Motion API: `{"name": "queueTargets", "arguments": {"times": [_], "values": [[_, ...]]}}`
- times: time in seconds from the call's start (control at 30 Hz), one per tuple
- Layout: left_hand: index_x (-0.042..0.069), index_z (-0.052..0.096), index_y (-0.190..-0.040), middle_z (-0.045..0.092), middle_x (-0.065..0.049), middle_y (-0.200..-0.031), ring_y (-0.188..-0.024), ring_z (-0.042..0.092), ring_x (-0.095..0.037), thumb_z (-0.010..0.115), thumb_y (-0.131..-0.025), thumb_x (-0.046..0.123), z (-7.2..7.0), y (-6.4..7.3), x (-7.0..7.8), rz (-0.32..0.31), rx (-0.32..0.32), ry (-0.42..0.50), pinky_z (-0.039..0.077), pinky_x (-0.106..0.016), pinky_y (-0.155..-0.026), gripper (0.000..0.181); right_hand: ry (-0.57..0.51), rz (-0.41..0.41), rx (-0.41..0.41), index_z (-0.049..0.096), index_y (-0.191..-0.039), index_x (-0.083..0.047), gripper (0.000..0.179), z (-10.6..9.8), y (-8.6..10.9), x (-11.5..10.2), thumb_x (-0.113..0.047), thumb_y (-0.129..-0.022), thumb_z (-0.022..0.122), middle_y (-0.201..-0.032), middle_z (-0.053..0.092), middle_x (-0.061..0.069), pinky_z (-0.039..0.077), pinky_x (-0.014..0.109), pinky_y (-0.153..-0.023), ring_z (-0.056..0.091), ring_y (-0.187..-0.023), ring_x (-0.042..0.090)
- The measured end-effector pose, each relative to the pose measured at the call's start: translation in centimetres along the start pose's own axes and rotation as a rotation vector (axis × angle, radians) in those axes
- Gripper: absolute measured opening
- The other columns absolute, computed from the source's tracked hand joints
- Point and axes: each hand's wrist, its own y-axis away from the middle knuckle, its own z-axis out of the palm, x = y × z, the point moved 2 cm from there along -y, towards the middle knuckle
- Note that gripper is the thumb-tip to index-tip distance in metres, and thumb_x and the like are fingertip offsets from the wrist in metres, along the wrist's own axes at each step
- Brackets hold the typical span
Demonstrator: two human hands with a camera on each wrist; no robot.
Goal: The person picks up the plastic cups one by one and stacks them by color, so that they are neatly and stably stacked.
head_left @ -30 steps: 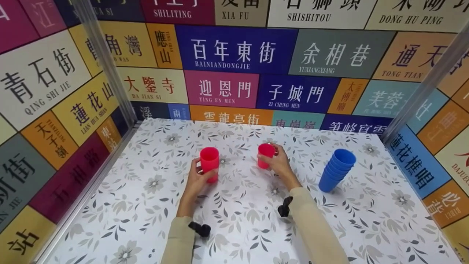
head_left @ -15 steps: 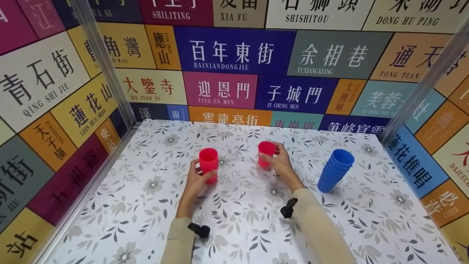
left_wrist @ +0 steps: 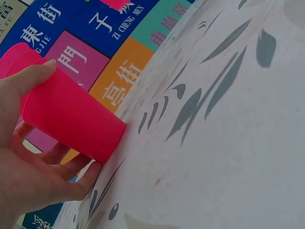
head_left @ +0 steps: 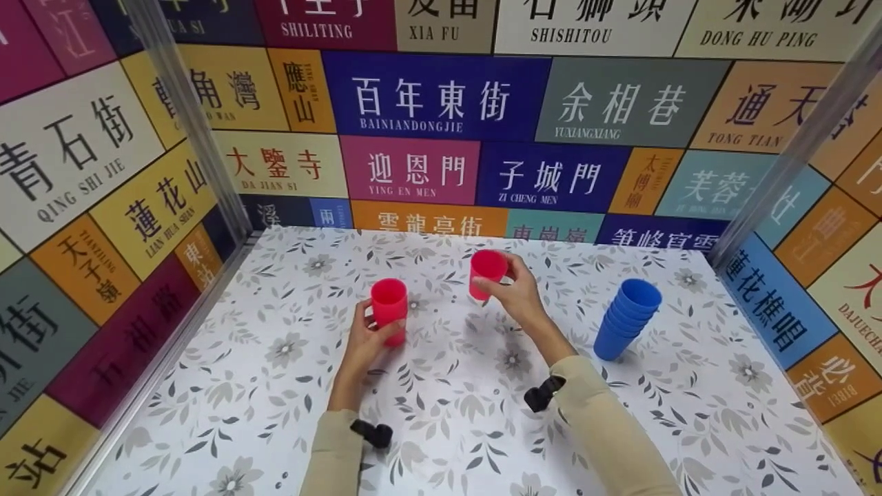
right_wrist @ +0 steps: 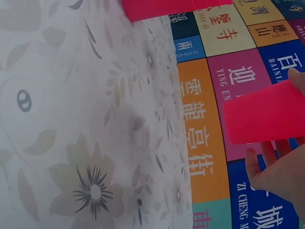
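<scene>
My left hand (head_left: pixel 366 344) grips a short stack of red plastic cups (head_left: pixel 389 303) standing on the table. In the left wrist view the thumb lies across the side of the red cups (left_wrist: pixel 71 109), with fingers round the lower part; a second rim shows above. To the right, a single red cup (head_left: pixel 486 272) is pinched between thumb and fingers of my right hand (head_left: pixel 517 289), mouth up. The right wrist view has this red cup (right_wrist: pixel 267 114) raised off the table, its base apart from the cloth. Both hands are bare.
A leaning-looking stack of several blue cups (head_left: pixel 626 320) stands on the right of the flower-patterned table (head_left: pixel 455 427). Walls printed with Chinese street names (head_left: pixel 441 96) enclose the back and sides. A black strap device (head_left: pixel 544 394) sits at each wrist.
My right hand has moved up and a little left, carrying the single red cup off the table. The left hand and its cups have stayed nearly in place; the whole view shifts slightly.
</scene>
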Motion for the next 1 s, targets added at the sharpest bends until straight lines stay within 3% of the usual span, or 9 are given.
{"name": "queueTargets", "arguments": {"times": [0.47,0.9,1.0], "values": [[0.011,0.041,-0.143,0.057,-0.023,-0.137,-0.125,0.059,-0.035,0.079,-0.084,0.016,0.0,0.0,-0.1,-0.008,0.008,-0.007,0.052,-0.042,-0.1,0.07,-0.049,-0.115,-0.078,0.052,-0.139,-0.006,0.064,2.4,1.2,-5.3,-0.014,-0.083,0.081,-0.13,0.061,0.015,0.055,0.022,-0.085,0.059,-0.113,0.024],[0.009,0.04,-0.144,0.056,-0.025,-0.137,-0.125,0.058,-0.037,0.079,-0.083,0.017,0.0,-0.1,0.0,0.006,0.011,-0.023,0.052,-0.042,-0.098,0.073,-0.09,-0.17,-0.174,0.054,-0.14,-0.007,0.066,5.1,1.6,-8.3,-0.008,-0.08,0.082,-0.128,0.063,0.015,0.057,0.024,-0.084,0.06,-0.111,0.021],[0.006,0.038,-0.145,0.056,-0.028,-0.137,-0.125,0.058,-0.038,0.077,-0.084,0.012,0.1,0.3,0.8,0.004,0.01,-0.032,0.052,-0.04,-0.097,0.072,-0.091,-0.175,-0.198,0.054,-0.14,-0.007,0.066,5.7,1.6,-8.7,-0.009,-0.081,0.082,-0.127,0.063,0.015,0.057,0.025,-0.084,0.061,-0.111,0.021]]}}
